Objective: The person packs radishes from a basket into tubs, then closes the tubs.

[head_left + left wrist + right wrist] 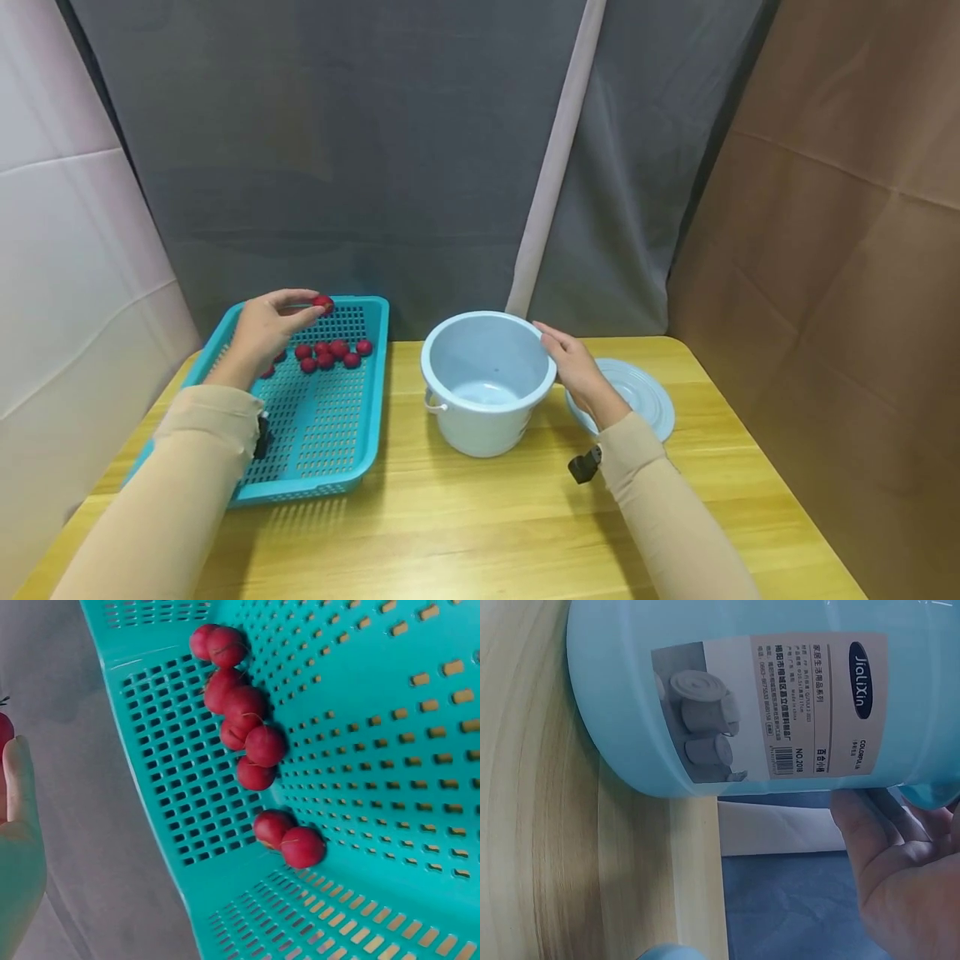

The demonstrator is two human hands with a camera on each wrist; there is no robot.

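My left hand (pixel 309 308) hovers over the far end of a teal perforated basket (pixel 330 433) and pinches one small red round fruit (pixel 324 302) between thumb and fingers. In the left wrist view a fingertip (pixel 18 776) shows at the left edge with that held fruit (pixel 4 732) beside it. Several more red fruits (pixel 330 352) lie loose on the basket floor (pixel 375 750), bunched in a cluster (pixel 247 720). My right hand (pixel 558 354) holds the right rim of an empty light blue bucket (pixel 483 392). Its thumb (pixel 859 821) lies against the bucket's labelled wall (pixel 727 697).
A light blue lid (pixel 641 392) lies flat on the wooden table (pixel 480 517) just right of the bucket, partly under my right wrist. Grey and brown cloth walls close in the back and right; a pale wall stands at the left.
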